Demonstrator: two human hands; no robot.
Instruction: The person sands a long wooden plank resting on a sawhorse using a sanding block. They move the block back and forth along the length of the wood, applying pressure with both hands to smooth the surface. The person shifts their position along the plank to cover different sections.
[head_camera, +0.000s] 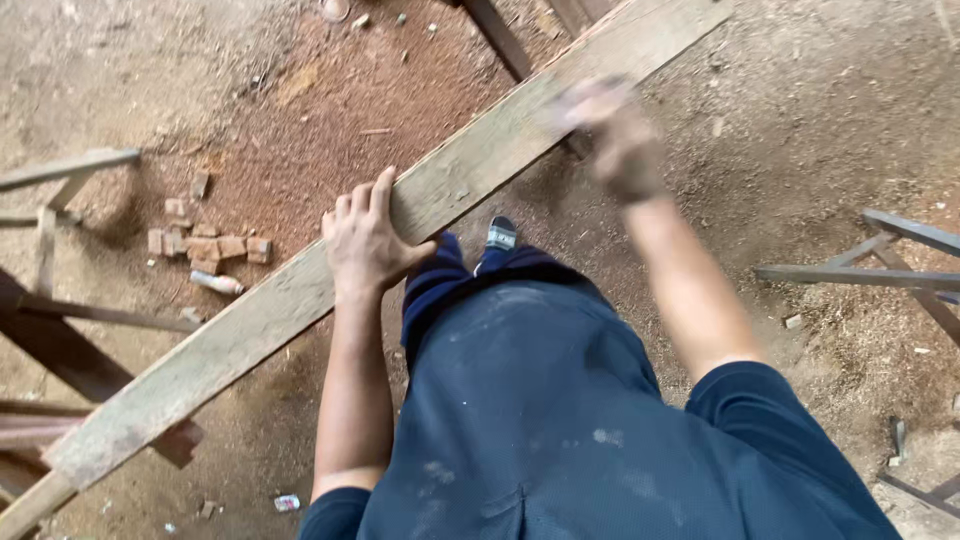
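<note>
I see my left hand (365, 240) clamped on the long plank (300, 290); my blurred right hand (615, 135) seems to rest on it, grip unclear.

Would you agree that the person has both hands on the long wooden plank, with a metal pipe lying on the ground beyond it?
Not quite. The head view shows both the left hand and the blurred right hand on the long wooden plank, but what lies on the ground beyond it is a cluster of small wooden blocks on the sawdust, not a metal pipe.
</note>
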